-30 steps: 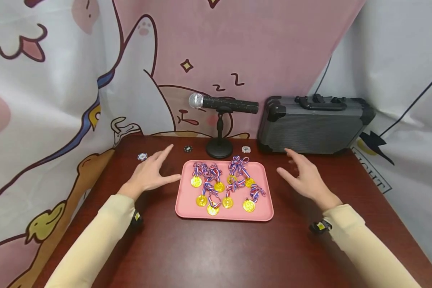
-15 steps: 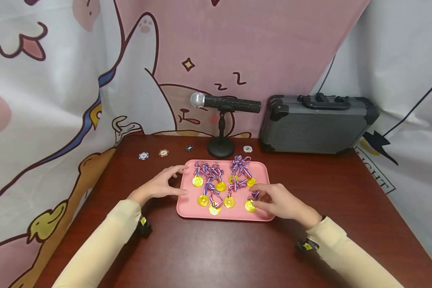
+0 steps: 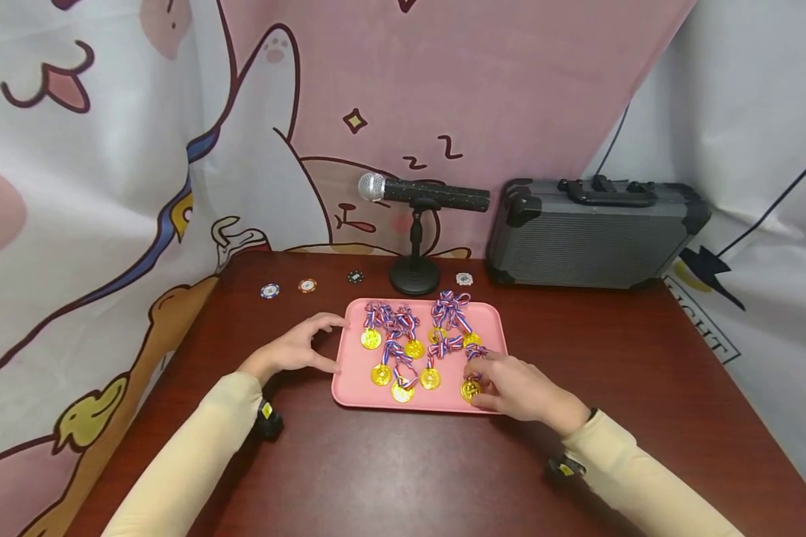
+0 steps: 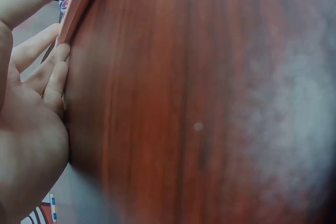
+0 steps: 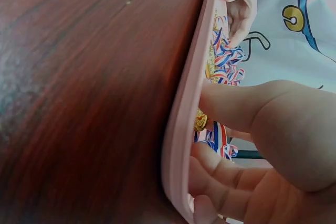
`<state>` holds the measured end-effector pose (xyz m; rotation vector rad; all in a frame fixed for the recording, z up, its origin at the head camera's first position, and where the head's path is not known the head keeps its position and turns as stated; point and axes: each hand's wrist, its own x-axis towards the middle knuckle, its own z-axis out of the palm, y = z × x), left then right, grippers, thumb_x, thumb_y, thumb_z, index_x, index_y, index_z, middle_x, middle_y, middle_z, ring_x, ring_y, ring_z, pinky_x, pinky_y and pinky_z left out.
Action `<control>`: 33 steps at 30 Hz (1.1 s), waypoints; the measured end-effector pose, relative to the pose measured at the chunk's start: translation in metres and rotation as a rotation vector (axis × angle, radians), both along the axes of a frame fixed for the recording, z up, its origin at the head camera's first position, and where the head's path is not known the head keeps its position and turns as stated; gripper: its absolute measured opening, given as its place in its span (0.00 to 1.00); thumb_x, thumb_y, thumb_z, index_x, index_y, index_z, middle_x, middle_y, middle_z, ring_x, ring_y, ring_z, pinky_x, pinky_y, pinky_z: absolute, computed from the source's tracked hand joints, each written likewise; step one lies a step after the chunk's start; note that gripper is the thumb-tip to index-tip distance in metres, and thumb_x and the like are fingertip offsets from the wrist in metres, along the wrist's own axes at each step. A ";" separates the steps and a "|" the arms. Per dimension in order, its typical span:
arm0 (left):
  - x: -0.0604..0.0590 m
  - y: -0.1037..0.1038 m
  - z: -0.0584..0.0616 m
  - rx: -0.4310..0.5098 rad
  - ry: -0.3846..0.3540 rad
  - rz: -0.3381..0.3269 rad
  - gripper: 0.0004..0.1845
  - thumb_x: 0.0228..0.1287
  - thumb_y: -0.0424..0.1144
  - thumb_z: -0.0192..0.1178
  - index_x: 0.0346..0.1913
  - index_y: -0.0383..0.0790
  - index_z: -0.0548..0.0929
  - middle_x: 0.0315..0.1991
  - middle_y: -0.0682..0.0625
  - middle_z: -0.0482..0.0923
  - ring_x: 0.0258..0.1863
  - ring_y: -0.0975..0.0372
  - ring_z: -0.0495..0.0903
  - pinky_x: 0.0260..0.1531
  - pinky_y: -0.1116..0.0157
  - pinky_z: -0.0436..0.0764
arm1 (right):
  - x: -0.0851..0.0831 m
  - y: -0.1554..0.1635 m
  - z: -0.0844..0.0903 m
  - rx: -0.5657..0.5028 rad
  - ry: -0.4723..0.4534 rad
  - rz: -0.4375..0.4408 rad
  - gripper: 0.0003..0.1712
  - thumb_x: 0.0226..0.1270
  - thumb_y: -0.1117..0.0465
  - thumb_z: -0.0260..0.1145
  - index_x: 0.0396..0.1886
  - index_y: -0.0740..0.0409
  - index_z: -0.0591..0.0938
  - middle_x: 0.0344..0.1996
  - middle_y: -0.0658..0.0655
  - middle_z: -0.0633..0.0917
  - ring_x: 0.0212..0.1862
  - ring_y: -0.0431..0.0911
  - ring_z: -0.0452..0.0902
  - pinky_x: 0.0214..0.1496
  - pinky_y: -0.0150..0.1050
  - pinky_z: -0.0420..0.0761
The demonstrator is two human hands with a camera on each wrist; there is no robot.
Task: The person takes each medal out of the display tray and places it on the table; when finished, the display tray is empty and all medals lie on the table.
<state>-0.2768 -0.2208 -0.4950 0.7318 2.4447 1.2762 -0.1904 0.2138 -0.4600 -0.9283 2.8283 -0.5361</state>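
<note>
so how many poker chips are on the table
4, all in a row near the back edge of the table: a blue chip, an orange chip, a black chip, and a white chip right of the mic stand. Others may be hidden.

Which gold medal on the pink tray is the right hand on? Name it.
The gold medal at the tray's near right corner: the right hand pinches it, while the other medals lie untouched further left and back.

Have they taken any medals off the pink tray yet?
Not that I can see. Nothing looks done: no medal lies on the table. In hand: the right hand pinches the front-right medal, while the left hand steadies the pink tray. Left: all the other medals remain on it.
</note>
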 end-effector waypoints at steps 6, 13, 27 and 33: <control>0.000 0.000 -0.002 0.019 0.021 -0.006 0.45 0.47 0.40 0.85 0.71 0.40 0.76 0.69 0.42 0.73 0.66 0.45 0.69 0.69 0.41 0.66 | 0.001 -0.001 0.002 -0.060 -0.052 0.014 0.20 0.59 0.59 0.83 0.45 0.44 0.81 0.29 0.43 0.79 0.29 0.38 0.73 0.26 0.34 0.73; 0.000 0.001 -0.003 0.028 0.023 -0.017 0.45 0.47 0.39 0.85 0.71 0.40 0.76 0.68 0.43 0.74 0.66 0.45 0.69 0.69 0.42 0.66 | -0.007 0.016 0.004 -0.342 -0.155 0.013 0.18 0.64 0.67 0.78 0.48 0.51 0.81 0.30 0.46 0.84 0.29 0.42 0.80 0.30 0.35 0.81; 0.001 0.000 -0.002 0.013 0.001 -0.001 0.46 0.47 0.41 0.85 0.71 0.42 0.76 0.69 0.46 0.74 0.67 0.47 0.69 0.70 0.42 0.65 | -0.081 0.096 0.045 -0.567 -0.026 -0.383 0.26 0.73 0.69 0.69 0.65 0.69 0.70 0.43 0.71 0.86 0.36 0.46 0.88 0.35 0.36 0.88; 0.001 0.001 -0.001 0.010 -0.009 0.005 0.46 0.47 0.41 0.85 0.71 0.43 0.76 0.70 0.46 0.73 0.68 0.47 0.68 0.71 0.42 0.65 | -0.105 0.113 0.011 -0.454 -0.028 -0.431 0.18 0.72 0.70 0.70 0.57 0.69 0.77 0.41 0.70 0.86 0.34 0.44 0.86 0.34 0.31 0.85</control>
